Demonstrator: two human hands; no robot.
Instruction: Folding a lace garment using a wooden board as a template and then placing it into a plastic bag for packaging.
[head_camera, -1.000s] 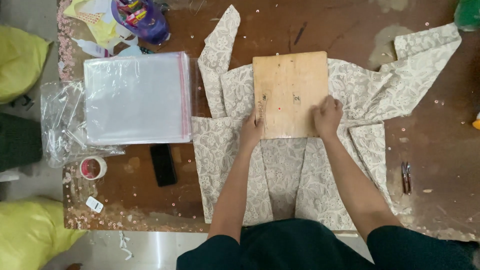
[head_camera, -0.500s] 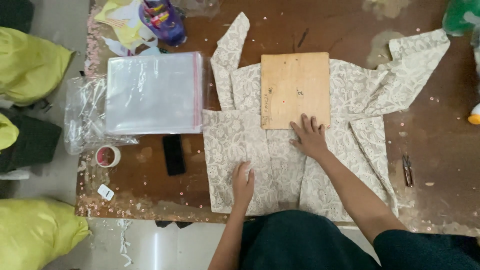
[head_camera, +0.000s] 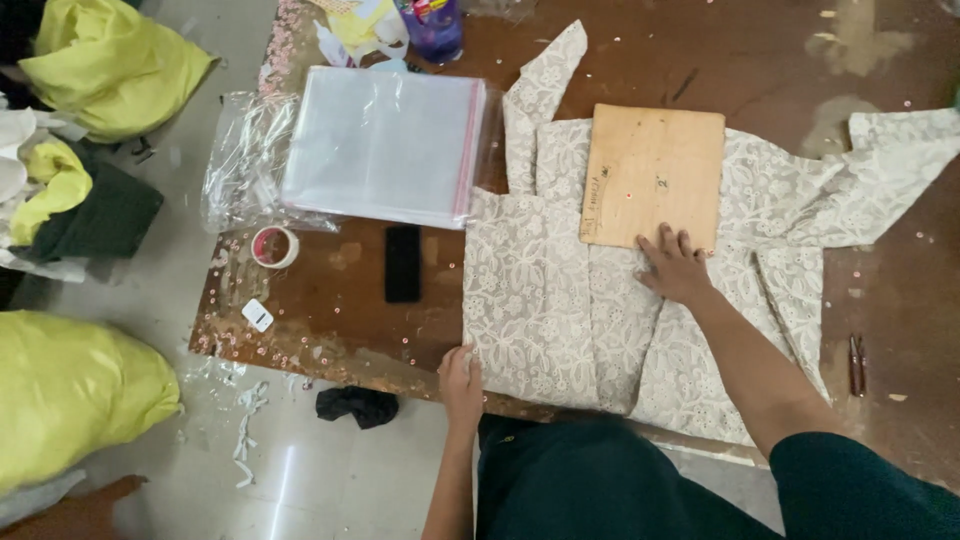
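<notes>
A cream lace-patterned garment (head_camera: 560, 280) lies spread face down on a brown table (head_camera: 350, 260), sleeves out to both sides. A square wooden board (head_camera: 652, 176) rests on its upper back. My right hand (head_camera: 675, 266) lies flat on the cloth, fingertips touching the board's near edge. My left hand (head_camera: 461, 372) grips the garment's lower left hem at the table's front edge.
A stack of clear plastic bags with a red strip (head_camera: 385, 145) sits left of the garment. A black phone (head_camera: 403, 263) and a tape roll (head_camera: 273, 246) lie near it. Yellow-green sacks (head_camera: 75, 395) stand on the floor. A small dark tool (head_camera: 856, 362) lies at right.
Both hands left the board's lower corners. My left hand slid down to the hem at the table edge; my right hand shifted to the board's near edge.
</notes>
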